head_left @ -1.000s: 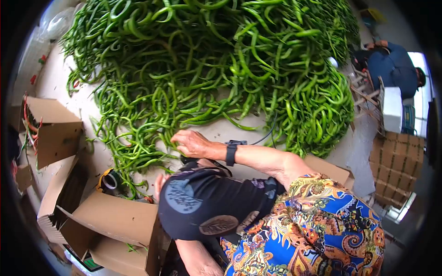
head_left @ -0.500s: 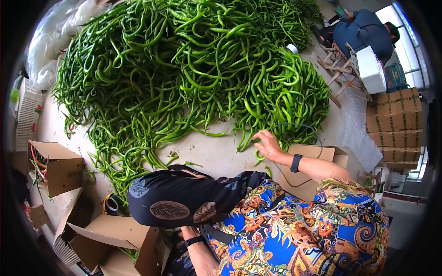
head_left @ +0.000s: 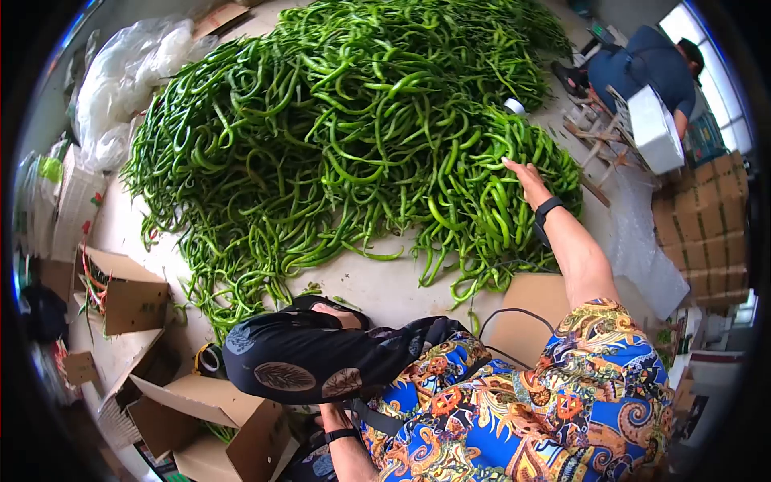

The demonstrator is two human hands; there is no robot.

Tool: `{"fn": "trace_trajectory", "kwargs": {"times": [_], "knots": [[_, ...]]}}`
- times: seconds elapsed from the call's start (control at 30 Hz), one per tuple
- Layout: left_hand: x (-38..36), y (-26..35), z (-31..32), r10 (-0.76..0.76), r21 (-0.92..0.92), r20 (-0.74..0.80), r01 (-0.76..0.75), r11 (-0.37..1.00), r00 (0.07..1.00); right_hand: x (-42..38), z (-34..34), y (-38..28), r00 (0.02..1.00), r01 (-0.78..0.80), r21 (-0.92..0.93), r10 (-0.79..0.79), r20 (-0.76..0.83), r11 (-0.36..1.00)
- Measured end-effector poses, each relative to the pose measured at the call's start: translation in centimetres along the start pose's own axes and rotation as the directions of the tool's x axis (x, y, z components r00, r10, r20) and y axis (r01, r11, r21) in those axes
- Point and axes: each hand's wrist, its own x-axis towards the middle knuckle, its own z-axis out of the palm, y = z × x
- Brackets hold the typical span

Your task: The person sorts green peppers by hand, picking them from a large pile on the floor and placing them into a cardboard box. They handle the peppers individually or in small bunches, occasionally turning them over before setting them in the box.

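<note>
My right hand [head_left: 526, 181] is over the right side of a large heap of long green chili peppers [head_left: 353, 120], its fingers stretched out and apart at the peppers' surface. No pepper shows in its grip. A dark band circles that wrist. Low in the view, my left hand [head_left: 331, 415] is mostly covered by my raised knee in dark leaf-print trousers. Its fingers are hidden, so I cannot see what it holds. Near it stands an open cardboard box [head_left: 193, 398] with some green peppers inside.
Another carton [head_left: 136, 305] with red and green peppers stands at left, a tape roll [head_left: 210, 361] nearby. A cardboard piece [head_left: 526, 309] and black cord lie by my right side. Clear plastic [head_left: 136, 68] is behind left. A person [head_left: 642, 68] bends at far right beside stacked cartons [head_left: 703, 229].
My right hand has moved up and right, from the heap's lower edge onto its right side, and the arm has straightened. The view has shifted slightly. The other person has changed posture.
</note>
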Motion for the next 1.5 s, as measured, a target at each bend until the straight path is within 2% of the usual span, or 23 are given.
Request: {"fn": "trace_trajectory", "kwargs": {"times": [0.07,0.1,0.2,0.27,0.3,0.33,0.43,0.53,0.57,0.6,0.63,0.73,0.8,0.87,0.97,1.07,1.1,1.13,1.23,1.33,1.4,1.43,1.5], "knots": [[-0.2,-0.1,0.1,0.002,-0.015,-0.011,-0.003,1.0,1.0,-0.6,1.7,-1.9,0.996,0.031,0.032,-0.033,0.08,0.999],[-0.5,-0.1,0.0,0.006,-0.02,-0.018,-0.006,1.0,1.0,0.5,2.1,-1.5,0.978,0.067,0.11,-0.087,0.189,0.992],[-0.7,-0.3,0.4,0.015,-0.032,-0.022,-0.016,0.999,1.0,2.9,0.8,-0.8,0.948,0.071,0.041,-0.08,0.308,0.997],[-0.7,-0.2,0.6,0.017,-0.036,-0.017,-0.017,0.999,1.0,-0.4,-0.4,-4.9,0.949,-0.013,-0.166,0.065,0.309,0.986],[-0.7,-0.4,0.8,0.016,-0.044,-0.018,-0.017,0.999,1.0,-0.2,-1.0,-4.3,0.933,-0.006,-0.098,0.041,0.357,0.995],[-0.7,-0.4,0.9,0.016,-0.045,-0.015,-0.017,0.999,1.0,0.3,-0.9,-3.3,0.957,0.014,-0.068,0.006,0.289,0.998],[-0.7,-0.6,0.8,0.011,-0.044,-0.009,-0.011,0.999,1.0,1.1,-0.6,0.5,0.954,0.103,0.061,-0.116,0.277,0.993],[-0.6,-0.5,1.2,0.011,-0.035,0.001,-0.011,0.999,1.0,2.0,0.9,3.9,0.914,0.296,0.12,-0.318,0.253,0.948],[-0.6,-0.5,1.1,0.012,-0.026,0.003,-0.012,1.0,1.0,2.0,1.9,4.1,0.959,0.28,-0.122,-0.271,0.083,0.952],[-0.5,-0.4,1.2,0.014,-0.026,0.009,-0.014,1.0,1.0,2.2,2.8,4.1,0.961,0.212,-0.349,-0.26,-0.094,0.913],[-0.4,-0.3,1.3,0.016,-0.024,0.01,-0.016,1.0,1.0,2.3,3.0,4.1,0.968,0.174,-0.357,-0.226,-0.11,0.918],[-0.4,-0.5,1.1,0.013,-0.024,0.016,-0.012,1.0,1.0,1.0,1.8,3.2,0.969,0.231,-0.183,-0.243,-0.047,0.956],[-0.5,-0.5,1.2,0.01,-0.019,0.02,-0.01,1.0,1.0,-1.9,0.5,1.4,0.983,0.174,0.017,-0.175,0.052,0.985],[-0.4,-0.3,1.7,0.009,-0.01,0.03,-0.008,1.0,1.0,-1.4,-0.1,2.7,0.975,0.219,0.015,-0.22,0.044,0.976],[-0.2,0.2,2.1,0.025,-0.002,0.049,-0.025,1.0,0.998,0.1,-0.3,2.6,0.99,0.131,0.112,-0.135,0.027,0.985],[-0.5,0.3,2.1,0.03,-0.004,0.051,-0.03,1.0,0.998,0.3,-0.7,2.7,0.982,0.174,0.073,-0.179,0.057,0.982],[-0.6,0.3,2.0,0.03,-0.003,0.055,-0.03,1.0,0.998,-1.1,-0.7,1.7,0.968,0.25,0.036,-0.25,0.014,0.968],[-0.7,0.3,2.0,0.028,-0.008,0.054,-0.028,1.0,0.998,-1.5,-1.0,1.4,0.956,0.286,-0.099,-0.291,-0.045,0.953],[-0.7,0.2,1.8,0.029,-0.004,0.061,-0.029,1.0,0.998,-3.2,-1.9,-0.3,0.924,0.364,-0.158,-0.377,-0.059,0.918],[-0.8,0.3,1.8,0.039,0.005,0.076,-0.039,0.999,0.996,-6.0,-2.7,-4.6,0.85,0.51,-0.186,-0.525,-0.037,0.84],[-0.6,0.4,2.0,0.05,0.008,0.091,-0.051,0.999,0.995,-7.8,-3.3,-8.4,0.846,0.488,-0.325,-0.531,-0.053,0.81],[-0.6,0.5,2.1,0.057,0.008,0.102,-0.058,0.998,0.993,-8.3,-3.5,-9.3,0.793,0.559,-0.33,-0.606,-0.053,0.76],[-0.1,0.9,2.6,0.085,0.011,0.133,-0.088,0.996,0.987,-9.6,-4.1,-12.1,0.803,0.57,-0.277,-0.595,-0.007,0.773]]}}
